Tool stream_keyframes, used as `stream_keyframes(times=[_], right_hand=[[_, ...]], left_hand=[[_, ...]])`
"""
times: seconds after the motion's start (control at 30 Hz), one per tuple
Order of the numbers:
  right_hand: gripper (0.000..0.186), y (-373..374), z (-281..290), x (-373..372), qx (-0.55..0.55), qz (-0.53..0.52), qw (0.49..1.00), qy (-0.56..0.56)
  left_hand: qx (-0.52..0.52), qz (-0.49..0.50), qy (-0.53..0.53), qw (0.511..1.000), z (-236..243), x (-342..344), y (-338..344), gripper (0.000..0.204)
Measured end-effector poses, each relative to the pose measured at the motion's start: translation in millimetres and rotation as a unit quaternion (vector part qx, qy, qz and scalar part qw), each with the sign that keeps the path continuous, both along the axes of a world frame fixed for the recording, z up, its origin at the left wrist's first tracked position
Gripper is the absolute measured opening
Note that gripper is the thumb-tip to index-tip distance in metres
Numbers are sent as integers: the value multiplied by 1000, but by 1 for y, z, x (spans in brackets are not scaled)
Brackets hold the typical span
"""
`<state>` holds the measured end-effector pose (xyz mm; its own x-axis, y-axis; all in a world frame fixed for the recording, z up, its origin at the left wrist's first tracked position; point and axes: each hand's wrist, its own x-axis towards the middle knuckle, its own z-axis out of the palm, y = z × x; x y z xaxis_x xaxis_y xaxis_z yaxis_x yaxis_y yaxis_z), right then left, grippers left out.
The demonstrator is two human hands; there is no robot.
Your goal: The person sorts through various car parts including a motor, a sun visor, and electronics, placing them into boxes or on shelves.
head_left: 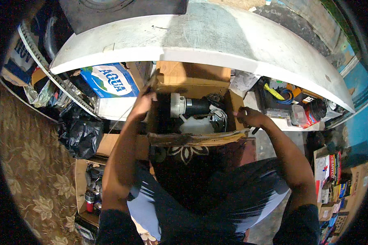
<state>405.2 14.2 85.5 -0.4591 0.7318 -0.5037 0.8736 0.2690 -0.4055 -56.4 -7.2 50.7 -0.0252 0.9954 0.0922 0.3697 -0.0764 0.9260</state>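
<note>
Between the left hand point(143, 104), blurred at its left side, and the right hand point(251, 117), fingers curled at its right rim, lies an open cardboard box point(198, 139), long axis running left to right, though whether either hand grips it I cannot tell.

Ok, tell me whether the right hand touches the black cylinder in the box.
Apart. The head view shows the right hand at the right wall of the cardboard box, with a clear gap to the black cylinder.
</note>
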Motion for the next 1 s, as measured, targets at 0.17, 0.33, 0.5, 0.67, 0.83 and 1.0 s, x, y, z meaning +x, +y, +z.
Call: stream_keyframes(times=[0.17, 0.33, 0.5, 0.67, 0.83, 1.0], right_hand=[[75, 15, -90, 26, 43, 57, 987, 142], [63, 2, -74, -11, 31, -32, 988, 146], [49, 15, -96, 16, 122, 78, 988, 62], [59, 5, -60, -19, 7, -127, 960, 250], [67, -12, -7, -60, 146, -88, 970, 176], [61, -60, 36, -123, 69, -142, 957, 243]], left_hand=[[-75, 9, -113, 991, 29, -16, -25, 43], [-88, 14, -31, 996, 24, -37, -61, 42], [-110, -25, 109, 988, 30, -11, -67, 51], [-151, 178, 124, 964, 42, -8, -96, 45], [-12, 229, 89, 969, 54, -53, -134, 43], [-14, 262, -84, 961, 104, -84, -183, 32]])
